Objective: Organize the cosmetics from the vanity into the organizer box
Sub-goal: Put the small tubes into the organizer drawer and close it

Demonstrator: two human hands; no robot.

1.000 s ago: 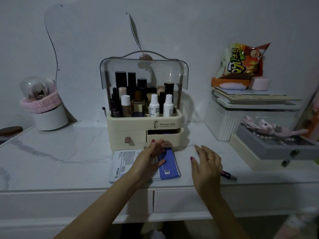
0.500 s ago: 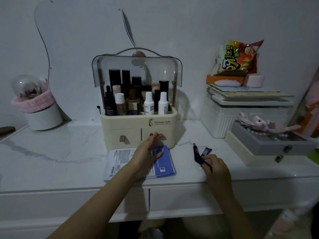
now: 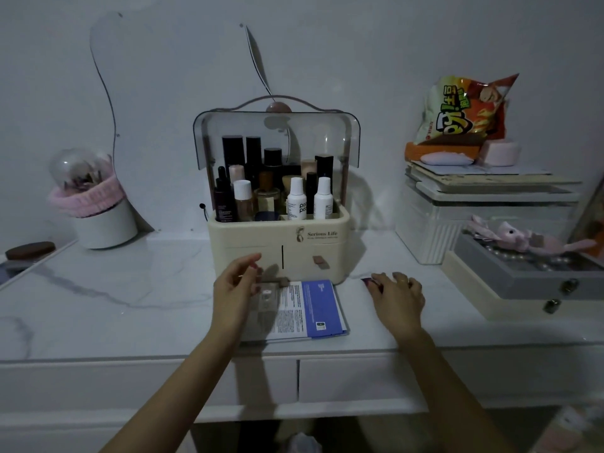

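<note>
Two risks stand out, both close to the box (image 3: 327, 253) at the back of the counter (image 3: 130, 305).

In front of the box's left half, the left hand (image 3: 235, 289) hangs beside a clear drawer (image 3: 266, 302) that looks drawn out over a blue-and-white leaflet (image 3: 313, 308). Its fingers are loosely bent, and I cannot tell whether they hold the drawer or just hover by it. If the drawer is pulled further it could slip free of the box, or drag the light box forward and topple the bottles (image 3: 295, 199) crowded in its top.

To the right of the box's front corner, the right hand (image 3: 398, 295) lies low on the counter, its fingers clenched round a small dark stick (image 3: 367, 281) of which only the tip shows. Held that shallowly, the stick could slip and roll off the counter edge on its way to the drawer.
</note>
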